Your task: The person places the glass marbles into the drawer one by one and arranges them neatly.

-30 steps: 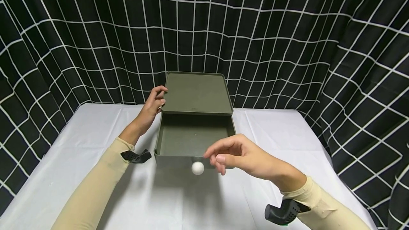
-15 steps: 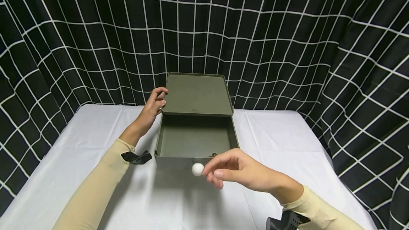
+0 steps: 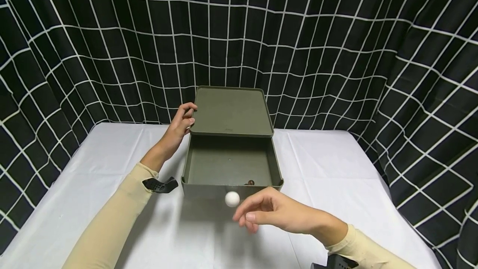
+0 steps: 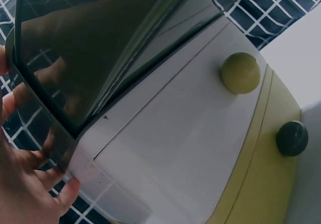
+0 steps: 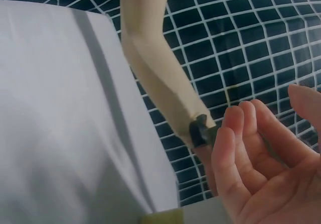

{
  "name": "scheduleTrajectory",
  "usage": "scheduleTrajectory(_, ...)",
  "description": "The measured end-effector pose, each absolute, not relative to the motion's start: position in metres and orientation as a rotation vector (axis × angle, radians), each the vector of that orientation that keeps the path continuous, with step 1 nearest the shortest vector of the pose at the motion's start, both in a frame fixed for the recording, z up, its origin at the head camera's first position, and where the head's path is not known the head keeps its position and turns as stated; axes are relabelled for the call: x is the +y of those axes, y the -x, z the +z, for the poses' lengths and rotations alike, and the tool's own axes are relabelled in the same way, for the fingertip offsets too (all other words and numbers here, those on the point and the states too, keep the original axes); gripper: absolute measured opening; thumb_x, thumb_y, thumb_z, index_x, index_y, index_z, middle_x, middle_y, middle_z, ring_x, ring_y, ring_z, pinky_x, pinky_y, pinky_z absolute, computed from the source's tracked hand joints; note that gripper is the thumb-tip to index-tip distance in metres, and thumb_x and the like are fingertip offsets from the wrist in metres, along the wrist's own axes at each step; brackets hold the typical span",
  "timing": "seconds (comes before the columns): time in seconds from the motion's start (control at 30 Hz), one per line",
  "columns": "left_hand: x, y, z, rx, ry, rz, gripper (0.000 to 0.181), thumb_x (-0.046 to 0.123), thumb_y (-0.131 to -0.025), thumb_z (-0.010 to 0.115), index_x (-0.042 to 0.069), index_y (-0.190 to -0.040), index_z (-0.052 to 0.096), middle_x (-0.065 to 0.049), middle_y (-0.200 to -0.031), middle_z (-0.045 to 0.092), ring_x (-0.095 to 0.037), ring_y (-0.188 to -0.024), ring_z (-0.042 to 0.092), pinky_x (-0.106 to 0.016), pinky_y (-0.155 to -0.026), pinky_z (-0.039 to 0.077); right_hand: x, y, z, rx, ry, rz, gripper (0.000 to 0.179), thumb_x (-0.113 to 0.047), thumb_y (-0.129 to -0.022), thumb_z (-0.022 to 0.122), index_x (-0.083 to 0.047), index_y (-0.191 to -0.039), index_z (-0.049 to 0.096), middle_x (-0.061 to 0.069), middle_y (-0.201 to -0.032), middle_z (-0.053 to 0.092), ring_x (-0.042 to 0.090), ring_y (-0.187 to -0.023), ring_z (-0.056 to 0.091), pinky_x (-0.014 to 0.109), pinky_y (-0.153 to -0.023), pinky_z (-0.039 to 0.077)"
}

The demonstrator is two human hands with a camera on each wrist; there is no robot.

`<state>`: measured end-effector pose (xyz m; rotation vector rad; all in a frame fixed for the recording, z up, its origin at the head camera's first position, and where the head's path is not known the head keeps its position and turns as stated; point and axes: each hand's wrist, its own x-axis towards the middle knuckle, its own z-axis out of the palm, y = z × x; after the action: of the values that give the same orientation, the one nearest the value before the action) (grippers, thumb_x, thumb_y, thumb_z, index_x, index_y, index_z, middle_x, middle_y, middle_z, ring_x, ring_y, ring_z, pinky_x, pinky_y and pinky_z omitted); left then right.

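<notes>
A small chest of drawers has an olive-green top [image 3: 233, 111]. Its olive top drawer [image 3: 220, 167] is pulled out, with a round white knob [image 3: 232, 199] on the front. Small round brown things [image 3: 250, 182] lie inside near the front right. My left hand [image 3: 181, 123] rests its fingers and thumb against the chest's left edge; in the left wrist view the fingertips [image 4: 70, 189] press on that side. Just right of the knob, my right hand [image 3: 274, 213] hovers in front of the drawer with loosely bent fingers. Nothing shows between its thumb and fingers.
Below the open drawer, the left wrist view shows a white drawer [image 4: 180, 118] with a yellow knob [image 4: 241, 73] and a yellow drawer [image 4: 261, 163] with a dark green knob [image 4: 292, 138]. A white cloth [image 3: 321, 157] covers the table. Black gridded curtains [image 3: 336, 53] surround it.
My right hand has drawn back from the drawer, down and slightly left, uncovering the brown things inside. My left hand stays at the chest's side, and the drawer remains pulled out.
</notes>
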<state>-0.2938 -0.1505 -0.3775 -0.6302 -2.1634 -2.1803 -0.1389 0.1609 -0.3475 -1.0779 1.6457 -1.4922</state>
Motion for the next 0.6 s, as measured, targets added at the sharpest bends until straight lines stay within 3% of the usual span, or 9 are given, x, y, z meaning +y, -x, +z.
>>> scheduleTrajectory(0.3,-0.15,0.294,-0.38,-2.159,0.625,-2.172,0.047,0.022,-0.098,0.038,0.01,-0.142,0.028,-0.019,-0.166,0.017,-0.031,-0.153,0.017,-0.055,-0.112,0.023,0.159,0.14,-0.365,1.71,1.011,-1.448,0.029,-0.012,-0.102,0.053,0.009,-0.118,0.065,-0.003,-0.101,0.071,0.005,-0.086,0.063,0.026,-0.083,0.053)
scheduleTrajectory(0.43,-0.15,0.294,-0.378,-2.159,0.629,-2.172,0.048,0.021,-0.098,0.038,0.008,-0.143,0.026,-0.018,-0.166,0.018,-0.03,-0.151,0.021,-0.05,-0.108,0.025,0.157,0.138,-0.368,1.756,0.973,-1.434,0.034,-0.015,-0.103,0.053,0.01,-0.124,0.063,0.016,-0.112,0.072,0.006,-0.092,0.065,0.027,-0.083,0.055)
scheduleTrajectory(0.6,-0.15,0.294,-0.377,-2.157,0.629,-2.173,0.049,0.021,-0.098,0.037,0.007,-0.143,0.025,-0.019,-0.166,0.018,-0.03,-0.154,0.017,-0.056,-0.113,0.022,0.153,0.135,-0.369,1.816,0.903,-1.448,0.042,-0.019,-0.104,0.053,0.009,-0.136,0.056,0.033,-0.128,0.064,0.01,-0.102,0.069,0.029,-0.087,0.056)
